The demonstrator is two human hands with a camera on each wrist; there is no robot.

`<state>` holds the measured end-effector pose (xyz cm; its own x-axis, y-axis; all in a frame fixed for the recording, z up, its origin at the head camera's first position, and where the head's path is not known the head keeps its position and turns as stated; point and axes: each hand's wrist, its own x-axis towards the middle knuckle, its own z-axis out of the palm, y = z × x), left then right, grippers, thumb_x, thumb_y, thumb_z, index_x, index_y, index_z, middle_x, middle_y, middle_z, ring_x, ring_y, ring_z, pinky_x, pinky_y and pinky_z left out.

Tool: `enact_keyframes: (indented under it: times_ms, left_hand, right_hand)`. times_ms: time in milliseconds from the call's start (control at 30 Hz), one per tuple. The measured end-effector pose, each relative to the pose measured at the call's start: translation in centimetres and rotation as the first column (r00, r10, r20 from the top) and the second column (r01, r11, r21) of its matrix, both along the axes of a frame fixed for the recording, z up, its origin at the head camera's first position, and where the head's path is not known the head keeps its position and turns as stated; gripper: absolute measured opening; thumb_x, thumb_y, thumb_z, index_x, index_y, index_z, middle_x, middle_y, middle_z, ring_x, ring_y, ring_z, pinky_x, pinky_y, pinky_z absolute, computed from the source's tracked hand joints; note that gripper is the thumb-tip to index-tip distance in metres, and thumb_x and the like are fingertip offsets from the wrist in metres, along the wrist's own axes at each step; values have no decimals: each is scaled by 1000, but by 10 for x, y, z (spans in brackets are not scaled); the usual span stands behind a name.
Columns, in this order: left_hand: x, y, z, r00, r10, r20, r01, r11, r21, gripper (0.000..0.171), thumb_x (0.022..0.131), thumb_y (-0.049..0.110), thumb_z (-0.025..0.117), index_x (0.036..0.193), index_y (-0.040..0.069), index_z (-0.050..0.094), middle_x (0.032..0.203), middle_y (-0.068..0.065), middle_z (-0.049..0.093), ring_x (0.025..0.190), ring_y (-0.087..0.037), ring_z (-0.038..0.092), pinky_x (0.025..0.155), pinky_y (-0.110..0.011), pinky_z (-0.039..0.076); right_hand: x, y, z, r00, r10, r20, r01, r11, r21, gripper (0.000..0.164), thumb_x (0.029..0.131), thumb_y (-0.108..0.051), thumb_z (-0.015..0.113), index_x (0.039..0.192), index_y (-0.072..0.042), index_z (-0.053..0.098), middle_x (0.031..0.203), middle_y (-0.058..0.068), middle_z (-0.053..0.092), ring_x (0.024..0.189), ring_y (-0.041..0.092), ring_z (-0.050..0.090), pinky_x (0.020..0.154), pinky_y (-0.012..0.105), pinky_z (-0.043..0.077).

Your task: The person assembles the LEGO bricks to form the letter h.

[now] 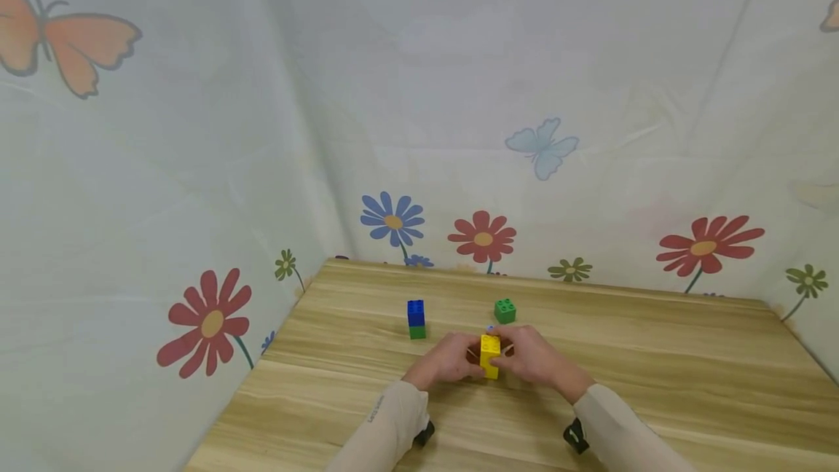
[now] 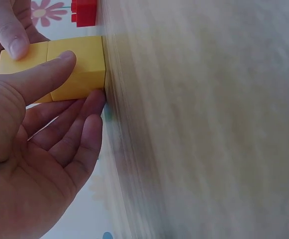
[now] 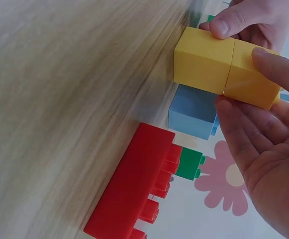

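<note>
Two yellow toy bricks (image 1: 489,361) stand stacked on the table between my hands. My left hand (image 1: 454,358) pinches the lower yellow brick (image 2: 79,74), thumb on its near side and fingers behind. The upper yellow brick (image 3: 253,74) is gripped by my right hand (image 1: 531,355) in the same way. The two bricks meet along a thin seam, their sides roughly flush. Just behind them sits a light blue brick (image 3: 191,112), mostly hidden by the right hand in the head view. A long red brick (image 3: 129,184) lies close to the right hand.
A dark blue brick (image 1: 416,312) sits on a green brick (image 1: 417,332) to the left. Farther back is a separate green brick (image 1: 505,310). The wooden table (image 1: 655,355) meets a white flower-patterned cloth (image 1: 459,93) at its back and left edges.
</note>
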<state>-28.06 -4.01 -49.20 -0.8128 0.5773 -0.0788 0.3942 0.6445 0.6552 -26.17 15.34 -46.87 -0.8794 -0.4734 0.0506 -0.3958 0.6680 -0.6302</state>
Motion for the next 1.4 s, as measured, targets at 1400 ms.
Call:
enact_keyframes:
  times_ms: [1400]
  left_hand:
    - [11,-111,9,950,301,-81,-289,948,134,28,88,19,68,108,-1,63,107,-13,63,94,-25,61,79,-40,51]
  right_hand:
    - [25,66,7,967,-36,-253,79,984,162,47,77,-20,79,118,-4,62,113,7,61,104,29,56,89,48,46]
